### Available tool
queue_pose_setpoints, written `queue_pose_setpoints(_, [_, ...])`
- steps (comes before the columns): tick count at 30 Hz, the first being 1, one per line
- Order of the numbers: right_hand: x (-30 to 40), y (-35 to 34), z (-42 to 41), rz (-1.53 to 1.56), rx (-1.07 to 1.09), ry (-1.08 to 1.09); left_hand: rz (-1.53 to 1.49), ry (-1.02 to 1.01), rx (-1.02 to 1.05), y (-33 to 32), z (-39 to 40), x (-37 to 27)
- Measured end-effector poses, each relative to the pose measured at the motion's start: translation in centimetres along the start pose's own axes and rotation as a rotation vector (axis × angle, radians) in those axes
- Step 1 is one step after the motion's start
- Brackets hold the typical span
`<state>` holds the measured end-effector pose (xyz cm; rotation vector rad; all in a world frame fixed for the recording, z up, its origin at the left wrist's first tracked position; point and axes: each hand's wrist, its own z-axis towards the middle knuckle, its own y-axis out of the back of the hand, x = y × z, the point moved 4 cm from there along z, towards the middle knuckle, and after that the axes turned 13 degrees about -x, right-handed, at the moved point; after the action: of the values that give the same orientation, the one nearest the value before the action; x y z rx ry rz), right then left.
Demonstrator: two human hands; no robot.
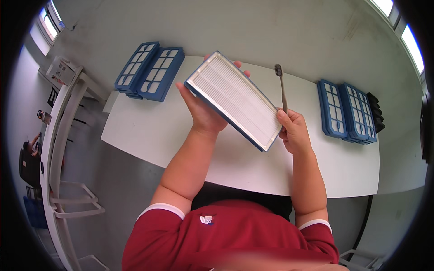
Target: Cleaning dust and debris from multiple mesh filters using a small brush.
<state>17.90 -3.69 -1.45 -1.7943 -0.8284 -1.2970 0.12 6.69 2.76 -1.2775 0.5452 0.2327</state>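
Note:
My left hand (206, 111) supports a pleated air filter (235, 101) from beneath, with fingertips showing past its far edge. The filter has white pleats inside a thin blue frame and is held tilted above the table, pleats facing me. Between the thumb and fingers of my right hand (293, 130) is a toothbrush (282, 88), upright, its dark bristles at the top. That hand is also at the filter's right corner; whether it grips the frame there is hard to tell.
Two blue-framed filters (149, 71) lie at the white table's (142, 132) back left. Several more blue filters (346, 111) lie at the right, beside a black ridged object (375, 112). A wall (237, 30) stands behind. Far left are another table (56, 142) and a seated person (32, 147).

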Motion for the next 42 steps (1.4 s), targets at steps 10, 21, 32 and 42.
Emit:
queue_pose_setpoints(10, [3.1,-1.6,-2.8,-0.601,-0.243,1.086,-0.049,0.048,-0.123,0.1,-0.7,1.7])
queue_pose_setpoints(21, [2.2,-4.8,-5.4,-0.634,-0.042,1.192,0.027,0.067,-0.103,-0.5,-1.9,3.5])
queue_pose_setpoints(32, [3.1,-2.3,-3.2,-0.699,-0.264,1.193,-0.011,0.100,0.065,-1.0,-2.3,3.9])
queue_pose_setpoints(42, [3.2,-2.7,-3.8,-0.704,-0.293,1.235,-0.054,0.128,0.056,-0.8,-2.4,3.9])
